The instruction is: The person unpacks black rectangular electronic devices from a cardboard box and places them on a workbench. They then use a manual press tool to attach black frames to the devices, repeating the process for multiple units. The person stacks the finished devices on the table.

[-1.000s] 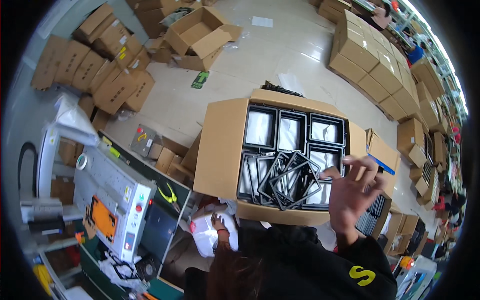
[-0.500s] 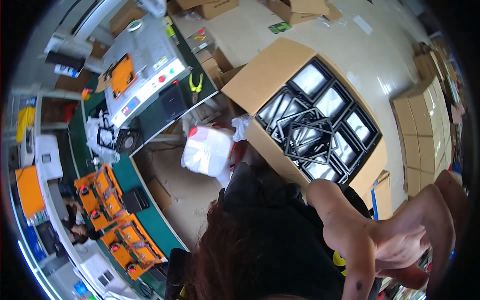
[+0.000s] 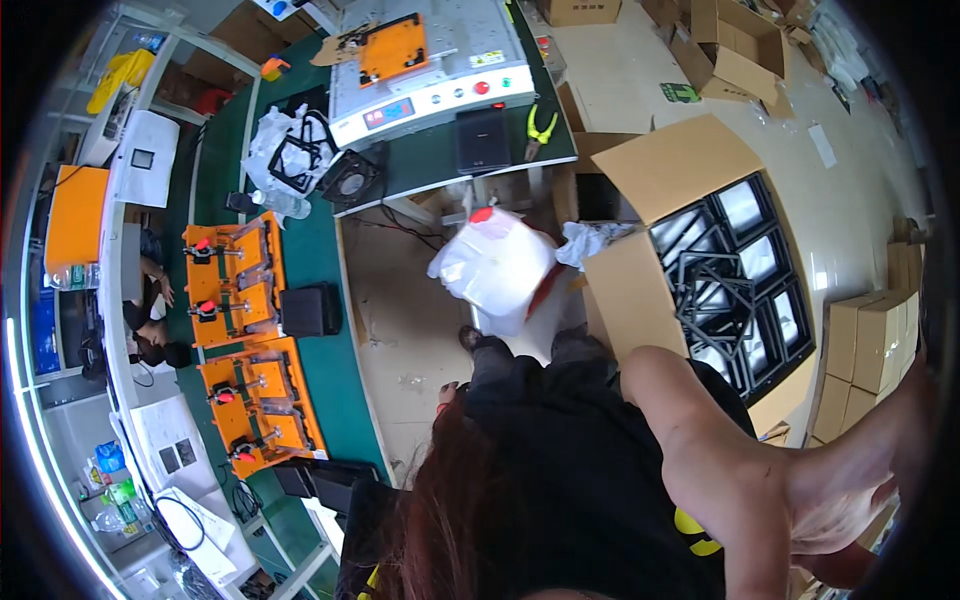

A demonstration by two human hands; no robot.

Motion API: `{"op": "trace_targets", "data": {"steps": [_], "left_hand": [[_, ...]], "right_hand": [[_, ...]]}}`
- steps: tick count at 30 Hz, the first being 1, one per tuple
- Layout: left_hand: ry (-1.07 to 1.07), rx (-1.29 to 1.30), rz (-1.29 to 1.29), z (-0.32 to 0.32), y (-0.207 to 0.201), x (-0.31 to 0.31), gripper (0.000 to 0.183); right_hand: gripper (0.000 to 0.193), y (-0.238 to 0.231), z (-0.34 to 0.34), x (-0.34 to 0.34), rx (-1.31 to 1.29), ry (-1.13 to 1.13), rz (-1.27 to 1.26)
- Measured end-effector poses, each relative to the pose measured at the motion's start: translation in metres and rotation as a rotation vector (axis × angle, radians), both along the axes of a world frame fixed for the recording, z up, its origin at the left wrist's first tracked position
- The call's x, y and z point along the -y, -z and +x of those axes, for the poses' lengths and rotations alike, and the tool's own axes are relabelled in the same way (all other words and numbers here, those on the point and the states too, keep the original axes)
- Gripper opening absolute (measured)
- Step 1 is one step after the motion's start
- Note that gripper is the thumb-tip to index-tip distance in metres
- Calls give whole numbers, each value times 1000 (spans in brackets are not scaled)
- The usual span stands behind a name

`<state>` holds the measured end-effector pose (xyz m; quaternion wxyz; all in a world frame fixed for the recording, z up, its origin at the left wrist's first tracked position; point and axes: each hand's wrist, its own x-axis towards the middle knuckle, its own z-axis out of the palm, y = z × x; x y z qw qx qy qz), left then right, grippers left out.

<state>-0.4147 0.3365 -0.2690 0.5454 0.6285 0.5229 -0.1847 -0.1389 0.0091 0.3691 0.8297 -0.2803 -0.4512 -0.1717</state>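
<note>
My right arm (image 3: 690, 440) is raised and folded, its elbow toward the box. My right hand (image 3: 835, 495) is close up at the right rim; its fingers run out of the picture, so what it touches is hidden. Beside my hair, a small patch of skin with a red band (image 3: 445, 393) appears to be my left hand hanging low; its fingers are too small to make out. Nearest to the right elbow stands an open cardboard box (image 3: 630, 290), packed with black square frames (image 3: 715, 285), some loose on top.
A white plastic jug (image 3: 500, 265) with a red cap stands ahead of my legs. On the green bench (image 3: 345, 400) at left are several orange fixtures (image 3: 255, 385), a control-panel machine (image 3: 435, 105) and yellow-handled pliers (image 3: 540, 130). Cardboard boxes (image 3: 870, 345) stack at right. Another person (image 3: 150, 320) sits behind the bench.
My view has turned, so bench, jug and box have shifted to the right in the picture. My right hand remains raised by the right rim. The red-banded patch has come into view.
</note>
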Motion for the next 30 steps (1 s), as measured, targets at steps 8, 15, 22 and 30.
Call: {"op": "trace_targets", "data": {"steps": [8,15,22,30], "left_hand": [[14,73,38,78,-27,-131,39],[370,49,-7,222,-49,-176,25],[1019,180,350,364,-21,-77,35],[1495,214,585,469,17,5,85]], "right_hand": [[55,5,-24,-86,25,-4,23],[54,17,-10,-110,22,139,61],[55,50,55,-86,-30,252,48],[49,200,151,-71,-572,451,-94]]}}
